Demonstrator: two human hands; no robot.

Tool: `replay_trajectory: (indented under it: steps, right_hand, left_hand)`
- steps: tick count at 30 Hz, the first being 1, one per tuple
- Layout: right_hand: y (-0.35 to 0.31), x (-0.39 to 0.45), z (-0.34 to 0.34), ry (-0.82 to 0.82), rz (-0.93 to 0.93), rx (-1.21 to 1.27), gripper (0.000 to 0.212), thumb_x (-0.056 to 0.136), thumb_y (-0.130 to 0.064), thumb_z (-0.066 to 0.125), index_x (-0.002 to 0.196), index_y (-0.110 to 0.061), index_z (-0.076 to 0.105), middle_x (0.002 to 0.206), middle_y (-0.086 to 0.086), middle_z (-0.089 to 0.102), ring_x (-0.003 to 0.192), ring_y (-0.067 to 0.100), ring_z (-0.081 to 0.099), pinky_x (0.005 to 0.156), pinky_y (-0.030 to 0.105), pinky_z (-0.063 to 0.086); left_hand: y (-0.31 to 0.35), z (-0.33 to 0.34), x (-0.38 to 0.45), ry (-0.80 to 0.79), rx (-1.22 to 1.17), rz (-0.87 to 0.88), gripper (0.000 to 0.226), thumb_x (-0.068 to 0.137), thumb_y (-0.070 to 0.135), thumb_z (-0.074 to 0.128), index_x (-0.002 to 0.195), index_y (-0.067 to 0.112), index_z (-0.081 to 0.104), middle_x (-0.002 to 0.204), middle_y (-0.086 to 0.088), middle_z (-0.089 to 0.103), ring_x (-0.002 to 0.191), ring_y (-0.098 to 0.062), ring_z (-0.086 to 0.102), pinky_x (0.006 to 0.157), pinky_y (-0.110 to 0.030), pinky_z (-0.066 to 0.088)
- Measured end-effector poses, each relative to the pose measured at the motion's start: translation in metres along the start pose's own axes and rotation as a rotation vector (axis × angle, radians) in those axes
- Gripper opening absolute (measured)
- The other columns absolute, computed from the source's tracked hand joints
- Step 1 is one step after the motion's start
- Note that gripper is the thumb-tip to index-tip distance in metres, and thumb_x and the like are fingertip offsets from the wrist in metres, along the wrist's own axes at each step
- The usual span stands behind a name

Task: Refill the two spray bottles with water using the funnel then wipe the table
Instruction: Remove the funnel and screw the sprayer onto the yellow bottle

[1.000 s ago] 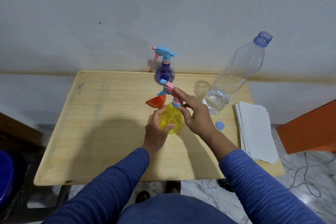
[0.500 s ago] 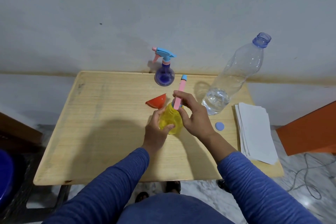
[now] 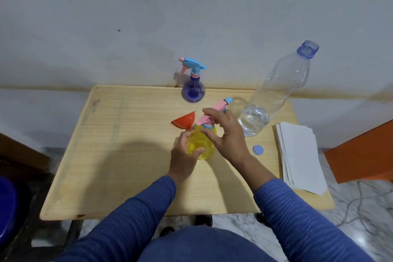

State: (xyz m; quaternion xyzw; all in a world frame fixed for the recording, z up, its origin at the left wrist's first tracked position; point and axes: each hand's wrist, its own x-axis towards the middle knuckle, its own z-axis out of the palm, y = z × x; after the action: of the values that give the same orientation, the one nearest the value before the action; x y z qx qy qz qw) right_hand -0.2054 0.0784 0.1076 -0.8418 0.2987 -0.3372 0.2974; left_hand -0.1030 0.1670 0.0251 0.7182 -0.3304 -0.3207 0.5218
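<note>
Yellow spray bottle (image 3: pixel 202 144) stands upright near the middle of the wooden table (image 3: pixel 119 155). Its body is clear yellow plastic, and its pink spray head (image 3: pixel 212 116) with a blue nozzle tip points to the far right. The left hand (image 3: pixel 185 155) grips the body, thumb in front. The right hand (image 3: pixel 227 136) holds the spray head at the neck with curled fingers. The red funnel (image 3: pixel 184 122) lies on its side just beside it. The purple spray bottle (image 3: pixel 193 89) stands at the far edge, the open water bottle (image 3: pixel 274 95) to the right, with its blue cap (image 3: pixel 258 150) and white papers (image 3: pixel 297 155) nearby.
</note>
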Motion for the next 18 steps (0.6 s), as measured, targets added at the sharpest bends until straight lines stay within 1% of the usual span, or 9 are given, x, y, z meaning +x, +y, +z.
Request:
replay_trajectory:
  steps: [2,3,6,8,9,11,13,16,18]
  right_hand:
    - [-0.001,0.001,0.002,-0.003,0.024,0.002,0.055,0.076,-0.018,0.075,0.119,-0.041,0.05,0.097,0.001,0.051,0.091,0.011,0.048,0.083,0.004,0.035]
    - [-0.001,0.001,0.001,-0.015,0.016,0.01,0.054,0.077,-0.019,0.075,0.122,-0.038,0.051,0.097,0.001,0.052,0.092,0.008,0.047,0.084,0.004,0.034]
    - [-0.003,-0.002,-0.005,-0.059,-0.018,0.051,0.046,0.086,-0.01,0.063,0.128,-0.026,0.053,0.11,-0.005,0.061,0.096,0.005,0.053,0.09,0.008,0.037]
    - [-0.005,-0.001,-0.004,-0.031,0.013,0.073,0.042,0.088,-0.006,0.06,0.125,-0.023,0.056,0.113,-0.007,0.062,0.098,0.006,0.056,0.091,0.008,0.038]
    - [-0.005,0.0,-0.001,0.001,0.035,0.07,0.04,0.086,-0.007,0.063,0.122,-0.024,0.058,0.111,-0.003,0.062,0.097,0.007,0.055,0.09,0.005,0.037]
    - [-0.008,0.001,0.006,0.044,0.091,0.057,0.04,0.081,-0.013,0.07,0.117,-0.027,0.059,0.1,0.003,0.054,0.09,0.01,0.051,0.083,0.001,0.034]
    - [-0.01,0.001,0.011,0.04,0.098,0.048,0.045,0.078,-0.017,0.073,0.12,-0.024,0.058,0.096,0.005,0.049,0.09,0.004,0.047,0.082,0.0,0.032]
    - [-0.01,-0.004,0.011,0.045,0.061,0.032,0.047,0.083,-0.012,0.068,0.126,-0.023,0.055,0.1,0.009,0.052,0.096,-0.011,0.041,0.086,0.0,0.03]
    - [-0.009,-0.006,0.011,0.05,0.027,0.032,0.046,0.087,-0.005,0.061,0.129,-0.021,0.053,0.106,0.003,0.059,0.095,-0.008,0.045,0.089,0.005,0.034]
  left_hand:
    - [0.0,0.0,0.001,0.002,0.003,0.009,0.053,0.072,0.024,0.07,0.118,0.036,0.047,0.118,0.002,0.059,0.105,-0.013,0.058,0.085,-0.025,0.048]
    - [0.001,0.001,0.001,0.006,0.004,0.007,0.053,0.072,0.022,0.071,0.118,0.035,0.047,0.118,0.003,0.06,0.105,-0.013,0.058,0.085,-0.026,0.048]
    - [0.003,0.001,0.003,0.016,-0.008,-0.005,0.052,0.073,0.023,0.072,0.118,0.034,0.047,0.115,0.003,0.061,0.102,-0.011,0.059,0.082,-0.022,0.047]
    - [0.004,0.001,0.003,0.028,-0.002,0.002,0.053,0.07,0.028,0.07,0.117,0.035,0.047,0.114,0.004,0.061,0.101,-0.01,0.059,0.083,-0.023,0.047]
    - [0.004,0.001,0.002,0.03,0.002,0.007,0.053,0.069,0.03,0.069,0.116,0.037,0.047,0.114,0.004,0.061,0.101,-0.01,0.059,0.083,-0.024,0.047]
    - [0.003,0.001,0.001,0.029,0.015,0.015,0.051,0.068,0.031,0.068,0.114,0.039,0.046,0.113,0.004,0.061,0.101,-0.011,0.059,0.084,-0.026,0.049]
    - [0.003,0.001,0.001,0.034,0.014,0.017,0.048,0.069,0.028,0.069,0.111,0.038,0.047,0.114,0.004,0.061,0.102,-0.012,0.059,0.085,-0.028,0.05]
    - [0.004,0.001,0.004,0.038,0.022,0.012,0.052,0.074,0.02,0.074,0.117,0.031,0.049,0.114,0.004,0.061,0.102,-0.012,0.058,0.083,-0.024,0.048]
    - [0.003,0.001,0.004,0.046,0.024,0.007,0.053,0.075,0.019,0.075,0.12,0.028,0.049,0.112,0.002,0.061,0.1,-0.013,0.059,0.08,-0.023,0.047]
